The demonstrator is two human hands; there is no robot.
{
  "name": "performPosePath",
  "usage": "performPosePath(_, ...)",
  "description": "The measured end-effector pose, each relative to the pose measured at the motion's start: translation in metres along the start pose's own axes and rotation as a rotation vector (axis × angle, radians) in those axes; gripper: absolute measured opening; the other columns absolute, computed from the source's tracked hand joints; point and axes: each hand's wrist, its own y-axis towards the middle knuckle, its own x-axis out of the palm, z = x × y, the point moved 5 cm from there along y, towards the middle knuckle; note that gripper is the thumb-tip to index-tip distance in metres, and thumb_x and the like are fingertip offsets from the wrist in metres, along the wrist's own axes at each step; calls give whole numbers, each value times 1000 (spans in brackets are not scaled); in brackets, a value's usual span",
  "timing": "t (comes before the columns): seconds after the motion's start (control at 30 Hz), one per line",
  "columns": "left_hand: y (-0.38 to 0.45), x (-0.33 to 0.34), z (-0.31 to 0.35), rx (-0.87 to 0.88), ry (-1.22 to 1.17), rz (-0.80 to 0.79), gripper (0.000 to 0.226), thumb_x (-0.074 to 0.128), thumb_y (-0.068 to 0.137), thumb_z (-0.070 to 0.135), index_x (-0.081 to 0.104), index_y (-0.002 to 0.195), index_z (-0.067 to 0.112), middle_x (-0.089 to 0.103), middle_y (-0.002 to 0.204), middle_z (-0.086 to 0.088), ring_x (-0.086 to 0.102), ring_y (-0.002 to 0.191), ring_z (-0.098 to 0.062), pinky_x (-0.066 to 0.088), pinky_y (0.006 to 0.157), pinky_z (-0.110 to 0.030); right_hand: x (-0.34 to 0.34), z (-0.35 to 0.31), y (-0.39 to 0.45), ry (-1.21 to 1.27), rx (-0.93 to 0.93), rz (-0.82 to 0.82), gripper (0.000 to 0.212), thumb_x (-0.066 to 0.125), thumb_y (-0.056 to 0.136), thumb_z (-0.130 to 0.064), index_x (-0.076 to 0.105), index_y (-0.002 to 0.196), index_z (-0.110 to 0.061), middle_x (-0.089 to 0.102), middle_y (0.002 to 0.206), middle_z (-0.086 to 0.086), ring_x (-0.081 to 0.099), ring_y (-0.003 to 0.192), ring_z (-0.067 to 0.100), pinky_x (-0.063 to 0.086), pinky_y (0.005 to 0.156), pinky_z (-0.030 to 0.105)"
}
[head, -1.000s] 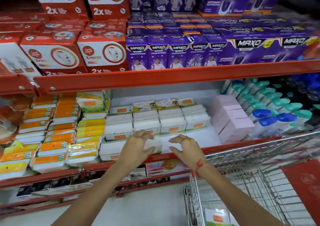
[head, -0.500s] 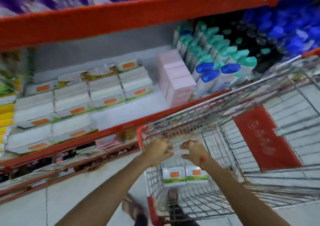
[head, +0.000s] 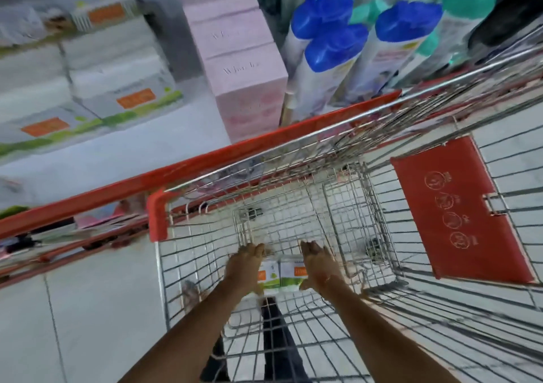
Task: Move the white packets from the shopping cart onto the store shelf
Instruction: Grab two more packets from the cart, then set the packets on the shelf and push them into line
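Observation:
Two white packets (head: 280, 274) with orange and green labels lie side by side at the bottom of the wire shopping cart (head: 293, 178). My left hand (head: 245, 265) is down in the cart against the left packet and covers part of it. On the other side, my right hand (head: 318, 265) lies along the right packet with the thumb curled at its near edge. Both hands clasp the pair between them, fingers stretched forward. On the store shelf (head: 147, 153), more white packets (head: 126, 89) are stacked at the left, with bare white board in front of them.
Pink boxes (head: 244, 68) and blue- and green-capped bottles (head: 332, 56) stand on the shelf, right of the bare patch. The shelf's red front edge (head: 205, 159) runs just above the cart rim. A red child-seat flap (head: 458, 209) hangs in the cart at right.
Both hands left the shelf and dropped into the cart. They went from hovering at the cart rim to closing around the two packets. The view tilted down.

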Motion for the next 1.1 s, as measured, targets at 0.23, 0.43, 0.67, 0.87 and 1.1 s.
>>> performPosePath(0.23,12,12,-1,-52,22,70,78,76,74,21,35,141,23,52,135,-9,47,125,-26,42,103,-35,15,6,11,38,-41,12,81,82,67,-19,34,131,-3,52,130,13,49,122,28,37,109,36)
performPosePath(0.43,2,-1,2,-57,-61,45,82,81,69,23,37,139,23,59,122,-14,54,114,-28,47,94,-35,-7,3,0,130,-42,-14,62,75,75,-11,36,122,-8,60,122,14,63,106,32,54,90,39)
performPosePath(0.67,-45,-46,-11,-20,-203,167,60,86,58,34,66,114,25,64,115,-2,52,112,-21,45,88,-28,-58,-8,-47,242,-44,48,57,81,67,-23,63,121,-21,61,125,1,55,115,19,42,99,27)
performPosePath(0.87,-122,-116,-27,59,-301,382,70,91,47,39,67,113,30,66,118,9,57,109,-13,47,89,-27,-140,-35,-99,264,-76,187,59,86,63,-24,65,117,-24,66,120,-3,58,111,15,48,99,25)
performPosePath(1.1,-228,-206,-75,84,-395,685,67,92,41,42,71,104,33,68,104,11,61,95,-9,51,84,-28,-246,-95,-151,266,-212,385,61,88,60,-26,66,117,-19,68,116,0,57,109,7,40,90,14)
